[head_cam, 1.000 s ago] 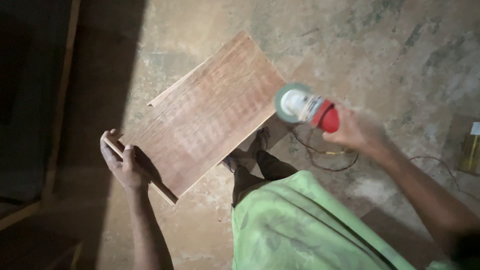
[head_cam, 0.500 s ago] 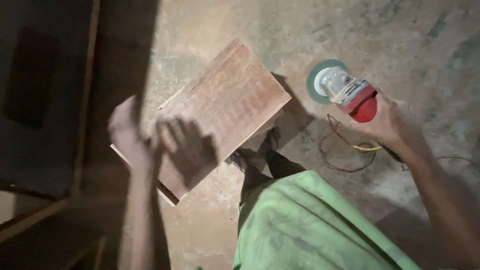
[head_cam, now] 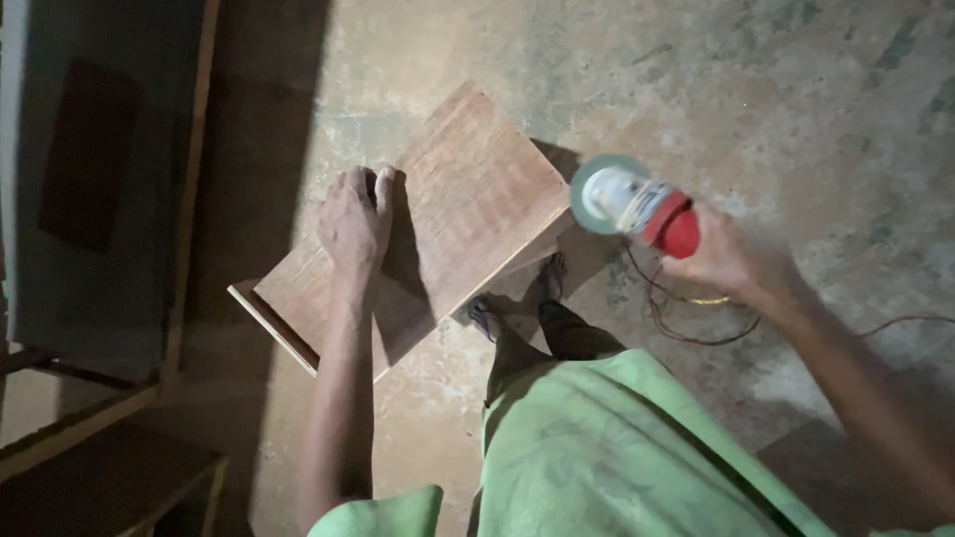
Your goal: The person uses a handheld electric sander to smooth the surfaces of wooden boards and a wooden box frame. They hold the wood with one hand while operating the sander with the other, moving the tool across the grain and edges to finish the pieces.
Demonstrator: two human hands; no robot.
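The left side of the scene lies in deep shadow, where only the pale edges of some wooden furniture (head_cam: pixel 184 199) can be made out. The right forearm runs off the right edge, and the far end of the thin cable (head_cam: pixel 686 318) on the floor is lost in the dimness. How the wooden board (head_cam: pixel 477 209) is held up underneath is hidden; a sandalled foot (head_cam: pixel 517 298) shows just below its near right edge.

The board is a reddish-brown rectangle with fine grain, lying slantwise above the mottled concrete floor (head_cam: pixel 776 89), left of centre.

The left hand (head_cam: pixel 355 221) presses flat on the board's left edge, fingers curled over it; half a second ago it was a blur in the air. The right hand (head_cam: pixel 731 261) grips a red-bodied angle grinder (head_cam: pixel 637 204), whose grey disc now hangs at the board's right corner, nearer than before.
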